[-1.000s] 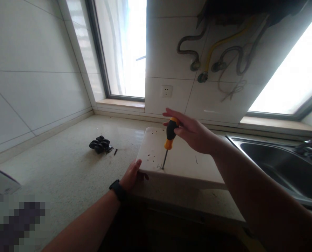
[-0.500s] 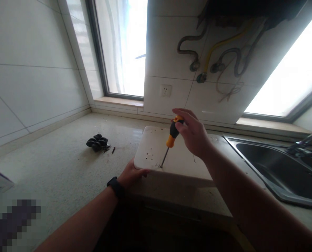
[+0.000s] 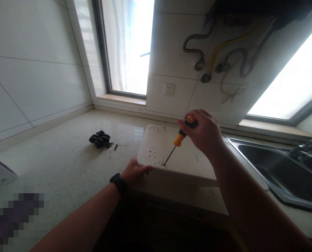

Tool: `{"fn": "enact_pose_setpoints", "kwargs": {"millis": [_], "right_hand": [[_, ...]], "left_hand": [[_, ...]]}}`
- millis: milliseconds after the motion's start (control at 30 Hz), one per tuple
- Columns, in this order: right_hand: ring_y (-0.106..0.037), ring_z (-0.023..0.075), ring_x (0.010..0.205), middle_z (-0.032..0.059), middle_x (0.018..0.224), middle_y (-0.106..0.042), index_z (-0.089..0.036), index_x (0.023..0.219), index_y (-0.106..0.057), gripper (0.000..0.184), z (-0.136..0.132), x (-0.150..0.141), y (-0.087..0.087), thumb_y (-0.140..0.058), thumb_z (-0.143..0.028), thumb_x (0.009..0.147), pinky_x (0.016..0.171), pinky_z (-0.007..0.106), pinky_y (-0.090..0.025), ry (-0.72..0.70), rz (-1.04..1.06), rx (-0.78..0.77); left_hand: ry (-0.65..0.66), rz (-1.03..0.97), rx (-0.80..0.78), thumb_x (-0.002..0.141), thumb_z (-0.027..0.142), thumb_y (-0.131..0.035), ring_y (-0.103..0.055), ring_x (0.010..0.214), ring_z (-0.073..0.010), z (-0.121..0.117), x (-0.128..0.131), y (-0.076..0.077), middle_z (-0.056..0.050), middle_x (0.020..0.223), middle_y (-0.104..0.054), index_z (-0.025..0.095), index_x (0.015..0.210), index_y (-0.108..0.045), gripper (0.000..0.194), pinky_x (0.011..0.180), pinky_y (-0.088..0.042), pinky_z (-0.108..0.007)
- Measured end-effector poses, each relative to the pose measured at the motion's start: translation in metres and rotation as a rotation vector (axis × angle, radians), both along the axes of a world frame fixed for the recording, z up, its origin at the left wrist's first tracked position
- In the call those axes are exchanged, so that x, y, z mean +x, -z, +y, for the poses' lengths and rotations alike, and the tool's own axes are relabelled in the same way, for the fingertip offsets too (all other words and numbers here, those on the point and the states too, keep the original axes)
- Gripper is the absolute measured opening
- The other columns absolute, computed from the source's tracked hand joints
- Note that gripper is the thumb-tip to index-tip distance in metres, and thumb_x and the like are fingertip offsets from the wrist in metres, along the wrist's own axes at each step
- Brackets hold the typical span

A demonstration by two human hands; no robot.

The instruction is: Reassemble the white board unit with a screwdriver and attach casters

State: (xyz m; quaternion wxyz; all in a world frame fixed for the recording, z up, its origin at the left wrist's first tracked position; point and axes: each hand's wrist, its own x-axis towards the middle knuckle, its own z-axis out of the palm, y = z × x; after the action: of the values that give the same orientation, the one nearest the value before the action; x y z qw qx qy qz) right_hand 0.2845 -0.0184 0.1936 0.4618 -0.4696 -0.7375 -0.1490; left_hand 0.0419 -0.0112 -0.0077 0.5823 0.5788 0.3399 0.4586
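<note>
One yellow-and-black screwdriver (image 3: 178, 140) with metal shaft, gripped by the fingers of my right hand (image 3: 205, 131); tip at the near edge of one white round-cornered panel (image 3: 184, 157), on the speckled pale worktop (image 3: 63, 154); I judge panel stiff, smooth, best held by its corners; my left hand (image 3: 135, 170) grips one; steel sink (image 3: 250, 163) right; white-tiled room, bright windows (image 3: 131, 49).

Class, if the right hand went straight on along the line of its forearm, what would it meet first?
Most likely the tiled wall, near the socket. The right hand, with the screwdriver in its grip, points up and leftward in the picture; one view leaves the depth unclear.
</note>
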Motion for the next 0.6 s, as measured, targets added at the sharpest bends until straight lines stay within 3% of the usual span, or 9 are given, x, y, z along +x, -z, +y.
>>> {"fn": "enact_pose_setpoints", "kwargs": {"millis": [67, 200, 267, 333, 467, 533, 600], "right_hand": [[-0.066, 0.0231, 0.088, 0.0077, 0.095, -0.071, -0.022, 0.100, -0.074, 0.019, -0.002, 0.004, -0.003, -0.067, -0.038, 0.091, 0.087, 0.046, -0.053, -0.102, 0.062, -0.103], [-0.068, 0.0218, 0.114, 0.0080, 0.126, -0.071, -0.027, 0.135, -0.067, 0.038, -0.005, 0.012, -0.011, -0.058, -0.035, 0.099, 0.103, 0.048, -0.052, -0.558, 0.274, -0.482], [-0.068, 0.0205, 0.114, 0.0063, 0.125, -0.072, -0.030, 0.139, -0.064, 0.042, -0.005, 0.013, -0.012, -0.062, -0.037, 0.097, 0.103, 0.047, -0.053, -0.645, 0.279, -0.547], [-0.070, 0.0190, 0.100, 0.0044, 0.110, -0.074, -0.029, 0.132, -0.069, 0.040, -0.005, 0.012, -0.010, -0.069, -0.040, 0.093, 0.094, 0.043, -0.056, -0.579, 0.268, -0.492], [-0.062, 0.0169, 0.073, 0.0021, 0.083, -0.069, -0.023, 0.093, -0.076, 0.024, -0.005, 0.005, -0.002, -0.078, -0.045, 0.083, 0.073, 0.037, -0.054, -0.243, 0.244, -0.217], [-0.061, 0.0181, 0.072, 0.0029, 0.079, -0.068, -0.022, 0.085, -0.073, 0.023, -0.004, 0.004, 0.002, -0.075, -0.045, 0.085, 0.074, 0.039, -0.053, -0.108, 0.195, -0.124], [-0.065, 0.0210, 0.082, 0.0052, 0.088, -0.070, -0.022, 0.094, -0.074, 0.020, -0.003, 0.006, 0.003, -0.069, -0.041, 0.089, 0.082, 0.043, -0.054, -0.123, 0.187, -0.153]], "left_hand": [[0.007, -0.003, 0.007, 0.072, 0.040, -0.086, -0.067, 0.067, -0.0163, -0.001, 0.000, -0.001, -0.008, 0.093, -0.073, 0.014, 0.111, -0.063, 0.053, 0.057, -0.055, -0.028], [-0.001, -0.008, 0.002, 0.073, 0.040, -0.086, -0.067, 0.070, -0.0165, -0.003, 0.001, -0.004, -0.009, 0.098, -0.073, 0.014, 0.112, -0.063, 0.052, 0.059, -0.055, -0.029], [-0.008, -0.004, -0.006, 0.072, 0.040, -0.086, -0.067, 0.069, -0.0163, -0.004, 0.001, -0.004, -0.009, 0.097, -0.073, 0.014, 0.113, -0.063, 0.053, 0.058, -0.055, -0.028], [-0.012, 0.001, -0.001, 0.072, 0.039, -0.085, -0.066, 0.067, -0.0154, -0.003, 0.001, -0.003, -0.007, 0.093, -0.073, 0.014, 0.112, -0.062, 0.052, 0.057, -0.054, -0.028], [-0.016, 0.022, 0.008, 0.073, 0.039, -0.085, -0.064, 0.063, -0.0148, -0.002, 0.000, -0.001, -0.005, 0.086, -0.071, 0.014, 0.108, -0.061, 0.050, 0.055, -0.053, -0.027], [-0.017, 0.021, 0.003, 0.073, 0.040, -0.084, -0.064, 0.062, -0.0147, -0.002, 0.000, -0.002, -0.005, 0.084, -0.071, 0.014, 0.109, -0.061, 0.050, 0.054, -0.052, -0.027], [-0.027, 0.020, 0.000, 0.072, 0.040, -0.084, -0.064, 0.062, -0.0145, -0.003, 0.001, -0.004, -0.005, 0.085, -0.071, 0.015, 0.111, -0.061, 0.051, 0.053, -0.052, -0.026]]}}
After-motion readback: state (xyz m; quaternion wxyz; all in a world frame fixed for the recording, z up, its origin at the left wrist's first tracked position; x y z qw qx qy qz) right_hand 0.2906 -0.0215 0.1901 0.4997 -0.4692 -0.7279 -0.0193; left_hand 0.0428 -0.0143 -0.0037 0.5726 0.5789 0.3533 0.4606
